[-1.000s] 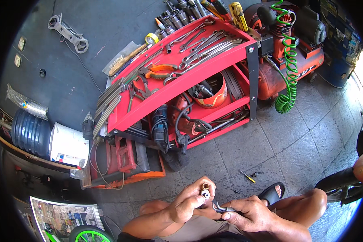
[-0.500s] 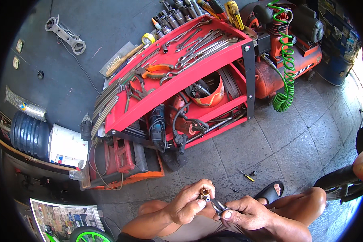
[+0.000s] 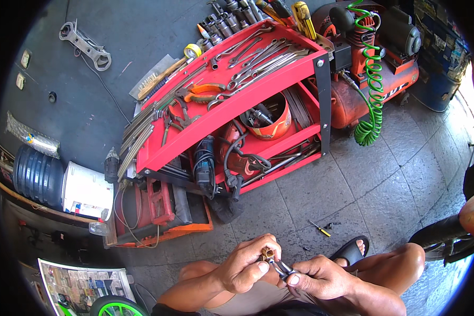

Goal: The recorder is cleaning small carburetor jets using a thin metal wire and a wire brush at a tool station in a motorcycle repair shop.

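Note:
My left hand (image 3: 245,268) is closed around a small brass fitting (image 3: 268,253), pinched between thumb and fingers. A silvery end of the fitting points toward my right hand. My right hand (image 3: 321,276) grips a dark metal tool (image 3: 283,268) that looks like pliers, the thumb pressed on it. The tool's tip is right beside the fitting; whether they touch I cannot tell. Its handle is hidden in my palm. Both hands are held above my lap, close together.
Ahead stands a red tool cart (image 3: 237,100) bearing wrenches and pliers. Behind its right end is a red air compressor (image 3: 374,89) with a green coiled hose (image 3: 371,95). A yellow-handled screwdriver (image 3: 321,229) lies on the tiled floor (image 3: 347,179), near my sandal (image 3: 355,252).
The tip of the dark tool has shifted slightly left and up, closer to the brass fitting. My left hand has barely moved, and both grips are kept.

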Tool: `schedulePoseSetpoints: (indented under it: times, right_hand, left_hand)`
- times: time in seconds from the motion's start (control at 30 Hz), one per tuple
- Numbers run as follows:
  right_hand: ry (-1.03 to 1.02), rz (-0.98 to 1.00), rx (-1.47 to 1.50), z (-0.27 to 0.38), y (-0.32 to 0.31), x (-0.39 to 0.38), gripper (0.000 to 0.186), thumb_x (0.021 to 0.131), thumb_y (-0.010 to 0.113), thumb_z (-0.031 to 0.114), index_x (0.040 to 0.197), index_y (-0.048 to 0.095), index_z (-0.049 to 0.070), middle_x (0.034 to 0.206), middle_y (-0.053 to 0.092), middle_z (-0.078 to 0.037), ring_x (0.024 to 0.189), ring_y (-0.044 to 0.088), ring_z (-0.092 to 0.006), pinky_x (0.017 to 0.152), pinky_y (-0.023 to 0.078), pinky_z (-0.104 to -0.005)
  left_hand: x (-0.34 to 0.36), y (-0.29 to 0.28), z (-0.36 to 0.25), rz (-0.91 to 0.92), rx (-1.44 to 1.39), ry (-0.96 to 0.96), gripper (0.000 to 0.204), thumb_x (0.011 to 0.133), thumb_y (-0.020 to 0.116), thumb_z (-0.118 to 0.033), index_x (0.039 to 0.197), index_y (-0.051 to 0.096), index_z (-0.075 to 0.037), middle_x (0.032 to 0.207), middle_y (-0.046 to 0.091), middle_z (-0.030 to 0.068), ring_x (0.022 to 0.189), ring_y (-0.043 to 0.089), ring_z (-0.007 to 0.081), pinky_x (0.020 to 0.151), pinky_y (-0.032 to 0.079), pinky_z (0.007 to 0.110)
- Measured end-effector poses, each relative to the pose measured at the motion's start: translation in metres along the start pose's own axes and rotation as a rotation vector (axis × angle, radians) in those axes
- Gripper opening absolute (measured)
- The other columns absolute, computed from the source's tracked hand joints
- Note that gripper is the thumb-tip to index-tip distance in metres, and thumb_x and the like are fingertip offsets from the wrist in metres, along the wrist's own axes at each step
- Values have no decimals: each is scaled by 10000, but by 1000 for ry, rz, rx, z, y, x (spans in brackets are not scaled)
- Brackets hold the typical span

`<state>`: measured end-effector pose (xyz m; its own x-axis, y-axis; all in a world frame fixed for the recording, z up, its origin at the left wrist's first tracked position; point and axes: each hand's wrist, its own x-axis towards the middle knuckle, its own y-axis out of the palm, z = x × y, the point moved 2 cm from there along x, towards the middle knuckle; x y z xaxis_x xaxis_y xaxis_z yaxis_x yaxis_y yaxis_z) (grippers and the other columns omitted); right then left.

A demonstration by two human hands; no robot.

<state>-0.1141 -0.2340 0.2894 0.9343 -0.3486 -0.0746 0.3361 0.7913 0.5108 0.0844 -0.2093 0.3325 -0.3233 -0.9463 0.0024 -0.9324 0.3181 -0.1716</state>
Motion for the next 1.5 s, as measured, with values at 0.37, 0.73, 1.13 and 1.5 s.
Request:
schedulePoseSetpoints:
  times: [0.37, 0.73, 1.13, 1.5]
  right_hand:
    - [17, -7, -24, 2, -1, 0, 356, 1019, 494, 319, 1014, 643, -4, 657, 474, 6, 574, 451, -77, 548, 410, -272]
    - [17, -112, -212, 7, -6, -1, 372, 988, 553, 349, 900, 628, -4, 537, 440, -36, 495, 434, -110, 500, 401, -323]
    - [-18, -114, -416, 20, -8, -3, 364, 978, 558, 363, 867, 629, 24, 543, 501, -116, 459, 502, -248, 496, 423, -385]
    - [-43, -224, -614, 17, -5, -6, 357, 943, 606, 341, 1045, 677, 6, 541, 582, -127, 506, 639, -309, 494, 495, -398]
  left_hand:
    - [-1, 1, -1, 0, 15, 11, 212, 782, 466, -134, 934, 509, 8, 813, 468, 111, 692, 441, 202, 642, 383, 338]
    - [3, -1, -4, 34, 123, 76, 274, 915, 551, -256, 1013, 521, -1, 821, 467, 98, 713, 447, 210, 668, 387, 338]
    - [0, 1, -4, 56, 267, 131, 334, 961, 567, -340, 1034, 504, -21, 781, 486, 94, 665, 478, 210, 602, 390, 334]
    - [-2, 2, -4, 16, 356, 71, 326, 947, 586, -349, 1038, 497, -48, 795, 505, 107, 651, 495, 227, 591, 409, 331]
